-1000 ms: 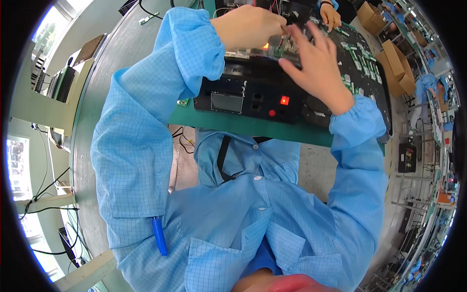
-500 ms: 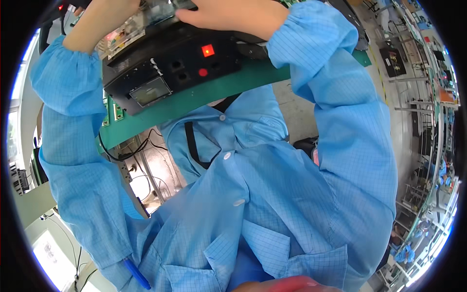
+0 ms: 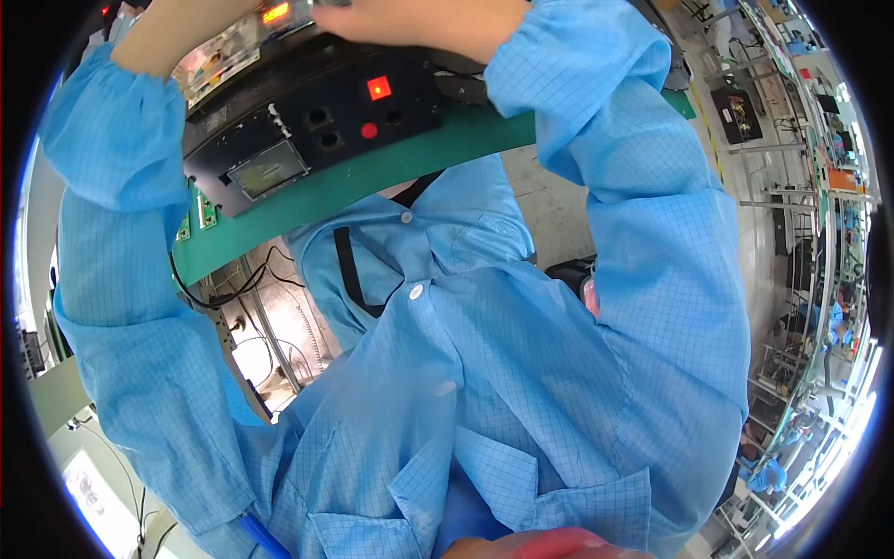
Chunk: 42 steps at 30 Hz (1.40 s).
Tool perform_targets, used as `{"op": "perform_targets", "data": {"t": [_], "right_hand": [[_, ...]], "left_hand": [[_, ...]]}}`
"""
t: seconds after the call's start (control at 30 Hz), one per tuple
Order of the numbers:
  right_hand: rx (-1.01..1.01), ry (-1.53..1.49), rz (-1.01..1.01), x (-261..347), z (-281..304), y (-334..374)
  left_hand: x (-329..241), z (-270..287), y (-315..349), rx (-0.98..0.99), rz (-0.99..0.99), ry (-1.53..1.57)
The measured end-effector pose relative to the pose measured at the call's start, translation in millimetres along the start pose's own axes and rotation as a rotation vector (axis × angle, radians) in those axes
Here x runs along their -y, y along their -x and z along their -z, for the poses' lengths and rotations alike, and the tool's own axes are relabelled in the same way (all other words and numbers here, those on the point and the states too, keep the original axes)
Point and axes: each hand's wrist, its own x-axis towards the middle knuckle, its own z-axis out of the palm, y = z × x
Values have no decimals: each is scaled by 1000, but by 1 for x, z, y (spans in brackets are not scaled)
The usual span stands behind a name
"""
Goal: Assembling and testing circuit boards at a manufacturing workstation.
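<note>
My left hand point(image 3: 200, 26) reaches over the left part of a black box-shaped device point(image 3: 349, 154), and its fingers run out past the upper edge of the picture. Over the top of the same box lies my right hand point(image 3: 410, 19), its thumb stretched left and its other fingers cut off. Between the hands glows a small orange-red display point(image 3: 277, 13). The box's front carries a lit red square switch point(image 3: 378, 88), a round red button point(image 3: 369, 130), dark round holes and a small rectangular meter window point(image 3: 267, 170). Whether either hand holds anything is hidden.
The box stands on a green mat point(image 3: 400, 163) at the table's near edge. Small green circuit boards point(image 3: 206, 211) lie left of it. Black cables point(image 3: 233, 296) hang under the table. On the right are a floor with a yellow line and racks point(image 3: 792, 373).
The box and both arms sit slightly further left and higher in the picture. The orange-red display now shows between my hands.
</note>
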Motion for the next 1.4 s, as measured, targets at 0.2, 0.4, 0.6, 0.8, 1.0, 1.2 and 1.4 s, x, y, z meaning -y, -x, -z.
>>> {"op": "perform_targets", "data": {"t": [0.2, 0.4, 0.6, 0.8, 1.0, 1.2, 1.4], "right_hand": [[2, 58, 2, -9, -6, 9], [141, 24, -82, -5, 8, -3], [59, 123, 114, -22, 1, 4], [142, 101, 53, -20, 7, 8], [87, -113, -27, -5, 10, -2], [83, -44, 14, -22, 11, 9], [-56, -235, -183, -15, 45, -13]], "left_hand": [[5, -16, -12, 15, 64, -64], [3, 0, -7, 20, 54, -27], [10, 2, -11, 54, -65, -24], [8, 3, -9, 58, -34, -30], [20, -33, -7, -438, -593, 1183], [14, -16, -12, -20, -71, -45], [8, 3, -3, -84, 87, -81]]}}
